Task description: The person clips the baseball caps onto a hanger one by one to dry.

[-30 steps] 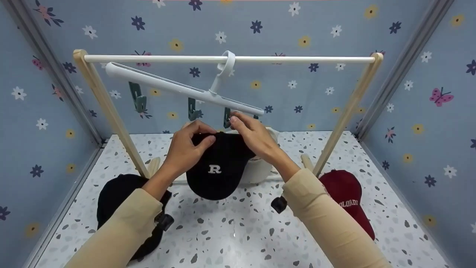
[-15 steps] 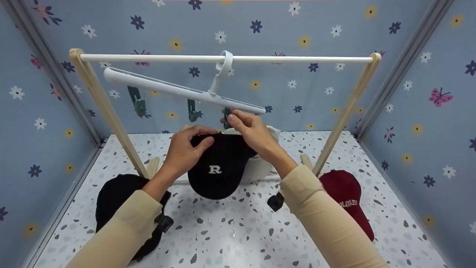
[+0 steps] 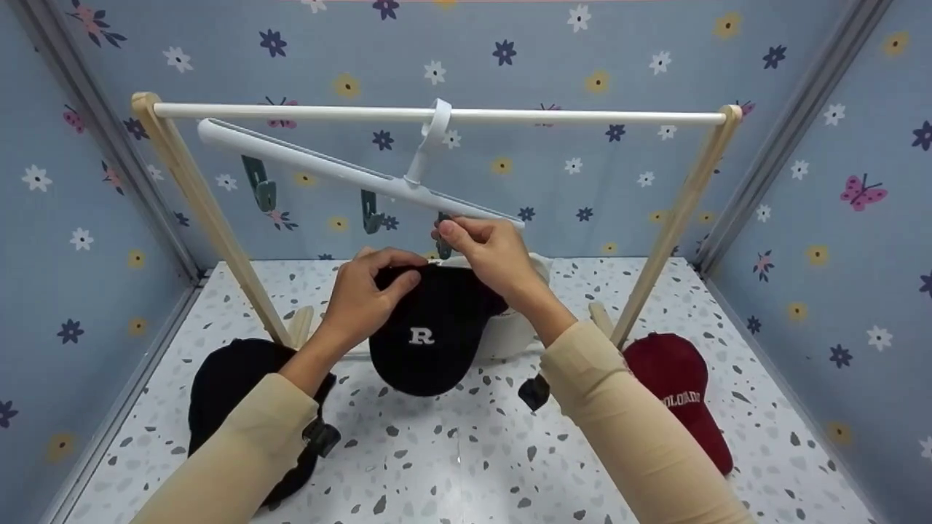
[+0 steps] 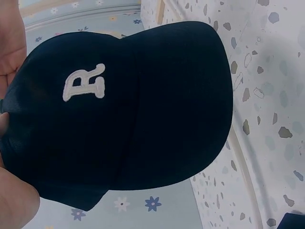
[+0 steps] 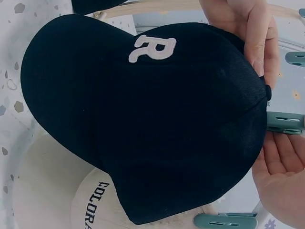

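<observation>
My left hand [image 3: 364, 291] pinches the crown of a black baseball cap [image 3: 429, 367] with a white R on its front, brim hanging down. Above the cap, my right hand [image 3: 499, 262] pinches a dark green clip [image 3: 443, 247] under the white hanger [image 3: 313, 156], which tilts down to the right. In the right wrist view that clip [image 5: 286, 123] is at the cap's top edge; whether its jaws grip the fabric I cannot tell. Behind the black cap is a cream cap [image 3: 513, 338], with another green clip [image 5: 226, 221] at its edge in the right wrist view.
The hanger hooks over the white rod [image 3: 582, 116] of a wooden-legged rack. Two more green clips, an outer one [image 3: 260, 185] and an inner one [image 3: 370, 213], hang at left. A second black cap [image 3: 233, 378] and a dark red cap [image 3: 673, 393] lie on the speckled surface [image 3: 437, 466].
My right fingers have closed around the clip and drawn it slightly down. The hanger's left end dipped, then rose again. My left hand and the black cap have barely moved.
</observation>
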Tool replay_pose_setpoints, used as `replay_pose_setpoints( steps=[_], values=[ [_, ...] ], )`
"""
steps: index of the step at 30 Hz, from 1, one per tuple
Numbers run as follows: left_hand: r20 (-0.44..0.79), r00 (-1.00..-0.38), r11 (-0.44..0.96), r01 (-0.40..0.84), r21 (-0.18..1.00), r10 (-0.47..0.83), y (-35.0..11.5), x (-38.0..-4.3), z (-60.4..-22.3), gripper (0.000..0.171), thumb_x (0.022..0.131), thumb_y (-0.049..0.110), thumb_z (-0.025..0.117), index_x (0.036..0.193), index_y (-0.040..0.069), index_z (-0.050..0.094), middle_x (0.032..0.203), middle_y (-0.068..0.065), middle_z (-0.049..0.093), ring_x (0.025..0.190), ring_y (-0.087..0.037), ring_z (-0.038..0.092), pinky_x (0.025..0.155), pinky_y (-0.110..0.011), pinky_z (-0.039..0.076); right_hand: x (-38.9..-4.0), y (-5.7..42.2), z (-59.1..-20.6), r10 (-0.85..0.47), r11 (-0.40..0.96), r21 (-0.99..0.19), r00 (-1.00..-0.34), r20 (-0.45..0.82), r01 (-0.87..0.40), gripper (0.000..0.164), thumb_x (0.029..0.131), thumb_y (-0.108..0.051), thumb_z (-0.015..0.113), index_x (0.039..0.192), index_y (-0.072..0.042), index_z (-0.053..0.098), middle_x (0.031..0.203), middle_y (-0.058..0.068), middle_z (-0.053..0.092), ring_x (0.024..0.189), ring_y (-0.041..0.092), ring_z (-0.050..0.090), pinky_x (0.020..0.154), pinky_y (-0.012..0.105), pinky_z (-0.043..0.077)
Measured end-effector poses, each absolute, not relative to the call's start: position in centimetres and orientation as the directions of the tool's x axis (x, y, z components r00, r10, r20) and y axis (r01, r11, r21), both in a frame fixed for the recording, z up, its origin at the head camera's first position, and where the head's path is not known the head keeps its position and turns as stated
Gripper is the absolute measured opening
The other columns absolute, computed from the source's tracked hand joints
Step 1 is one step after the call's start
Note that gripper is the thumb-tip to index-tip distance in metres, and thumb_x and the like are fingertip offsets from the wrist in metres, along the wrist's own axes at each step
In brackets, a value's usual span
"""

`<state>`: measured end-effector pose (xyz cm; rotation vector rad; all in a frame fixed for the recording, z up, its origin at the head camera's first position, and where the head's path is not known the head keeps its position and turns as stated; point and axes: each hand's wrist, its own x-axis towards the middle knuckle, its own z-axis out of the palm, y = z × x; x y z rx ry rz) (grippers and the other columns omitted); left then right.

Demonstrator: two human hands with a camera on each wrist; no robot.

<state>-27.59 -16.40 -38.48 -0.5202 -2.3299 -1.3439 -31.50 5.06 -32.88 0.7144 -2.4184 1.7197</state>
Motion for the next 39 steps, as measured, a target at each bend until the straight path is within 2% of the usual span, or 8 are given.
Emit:
replay_pose_setpoints(
  steps=[3, 6, 12, 18, 23, 30, 37, 39],
  values=[
    [0.514, -0.849, 0.464, 0.505, 0.728, 0.118, -16.3, -27.6, -38.6, 0.019, 0.101, 0.017, 0.075, 0.119, 0.021, 0.08, 0.115, 0.004, 0.077, 0.102, -0.017, 0.058, 0.095, -0.041, 0.048, -31.6, 5.0, -33.0, -0.285, 0.26, -0.867, -0.892, 0.351, -0.425, 0.029, 0.105, -0.034, 0.07, 0.117, -0.012, 0.084, 0.108, 0.0, 0.082, 0.114, 0.011, 0.072, 0.103, 0.032, 0.053],
    [0.523, -0.844, 0.458, 0.514, 0.726, 0.117, -16.2, -27.7, -38.6, 0.018, 0.101, 0.017, 0.075, 0.118, 0.021, 0.08, 0.115, 0.005, 0.077, 0.103, -0.016, 0.059, 0.095, -0.041, 0.048, -31.7, 4.9, -33.1, -0.257, 0.277, -0.856, -0.892, 0.371, -0.436, 0.029, 0.105, -0.035, 0.07, 0.111, -0.012, 0.085, 0.102, -0.001, 0.082, 0.099, 0.009, 0.069, 0.092, 0.028, 0.053],
    [0.53, -0.839, 0.448, 0.523, 0.726, 0.122, -16.1, -27.9, -38.7, 0.017, 0.102, 0.017, 0.075, 0.118, 0.021, 0.08, 0.116, 0.005, 0.077, 0.106, -0.017, 0.06, 0.097, -0.041, 0.047, -31.9, 4.6, -33.1, -0.199, 0.311, -0.838, -0.893, 0.404, -0.448, 0.027, 0.103, -0.035, 0.073, 0.102, -0.012, 0.087, 0.094, -0.002, 0.082, 0.074, 0.011, 0.052, 0.069, 0.026, 0.039],
    [0.523, -0.844, 0.448, 0.514, 0.731, 0.115, -16.2, -27.9, -38.9, 0.018, 0.101, 0.015, 0.076, 0.118, 0.02, 0.08, 0.116, 0.003, 0.077, 0.11, -0.018, 0.062, 0.099, -0.041, 0.047, -32.1, 4.3, -33.2, -0.165, 0.321, -0.836, -0.896, 0.413, -0.445, 0.024, 0.101, -0.034, 0.076, 0.099, -0.014, 0.088, 0.091, -0.002, 0.082, 0.066, 0.011, 0.046, 0.059, 0.027, 0.03],
    [0.518, -0.848, 0.453, 0.509, 0.732, 0.115, -16.0, -28.0, -39.0, 0.018, 0.101, 0.015, 0.075, 0.118, 0.019, 0.08, 0.118, 0.002, 0.076, 0.111, -0.019, 0.062, 0.101, -0.041, 0.047, -32.2, 4.3, -33.4, -0.15, 0.311, -0.837, -0.893, 0.424, -0.449, 0.024, 0.1, -0.034, 0.077, 0.096, -0.013, 0.088, 0.087, -0.002, 0.081, 0.066, 0.011, 0.048, 0.059, 0.026, 0.032],
    [0.519, -0.846, 0.439, 0.515, 0.737, 0.12, -15.7, -27.8, -38.7, 0.018, 0.102, 0.016, 0.074, 0.119, 0.019, 0.079, 0.118, 0.002, 0.076, 0.114, -0.018, 0.062, 0.103, -0.041, 0.047, -32.1, 4.5, -33.2, -0.143, 0.331, -0.838, -0.901, 0.409, -0.434, 0.027, 0.099, -0.037, 0.077, 0.095, -0.012, 0.088, 0.085, -0.004, 0.081, 0.072, 0.01, 0.055, 0.068, 0.026, 0.041],
    [0.532, -0.842, 0.415, 0.517, 0.749, 0.088, -15.4, -27.6, -38.5, 0.019, 0.104, 0.019, 0.072, 0.121, 0.019, 0.078, 0.12, 0.002, 0.074, 0.113, -0.017, 0.061, 0.1, -0.039, 0.049, -32.1, 4.8, -33.4, -0.139, 0.28, -0.859, -0.904, 0.405, -0.428, 0.025, 0.1, -0.033, 0.077, 0.093, -0.011, 0.088, 0.085, 0.0, 0.081, 0.084, 0.009, 0.071, 0.08, 0.026, 0.057],
    [0.534, -0.842, 0.413, 0.515, 0.751, 0.077, -15.3, -27.6, -38.5, 0.019, 0.104, 0.019, 0.072, 0.121, 0.018, 0.078, 0.12, 0.001, 0.073, 0.114, -0.017, 0.061, 0.1, -0.039, 0.049, -32.0, 4.8, -33.4, -0.139, 0.277, -0.861, -0.905, 0.403, -0.426, 0.025, 0.1, -0.033, 0.077, 0.094, -0.011, 0.088, 0.086, 0.0, 0.081, 0.085, 0.01, 0.073, 0.081, 0.027, 0.058]
  ],
)
